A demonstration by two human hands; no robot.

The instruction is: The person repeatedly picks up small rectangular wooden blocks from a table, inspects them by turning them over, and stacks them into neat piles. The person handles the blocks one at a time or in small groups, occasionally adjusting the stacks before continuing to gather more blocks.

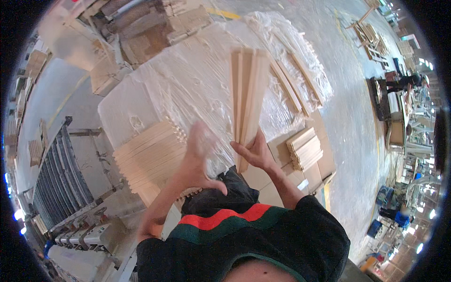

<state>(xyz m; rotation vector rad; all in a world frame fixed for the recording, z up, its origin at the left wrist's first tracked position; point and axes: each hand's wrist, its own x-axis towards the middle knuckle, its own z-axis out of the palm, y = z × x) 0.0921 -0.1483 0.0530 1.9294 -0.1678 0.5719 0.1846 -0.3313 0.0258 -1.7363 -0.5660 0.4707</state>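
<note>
My right hand (256, 151) grips the lower part of a bundle of long pale wooden slats (249, 89), thumb across the front. The slats stand up away from me and fan slightly at the far end. To the left, my left hand (202, 150) is apart from the bundle, thumb stretched out and nothing seen in it; its fingers are blurred by motion. Beneath my left forearm lies a broad stack of wooden slats (150, 157), side by side in a row. A smaller pile of slats (305, 148) rests on cardboard to the right of my right hand.
Clear plastic film (174, 80) covers the large work surface ahead, with a few loose slats (286, 87) on its right. A machine with a dark roller rack (61, 174) stands at left. Other people (401, 218) work far off at right, beyond the grey floor (352, 141).
</note>
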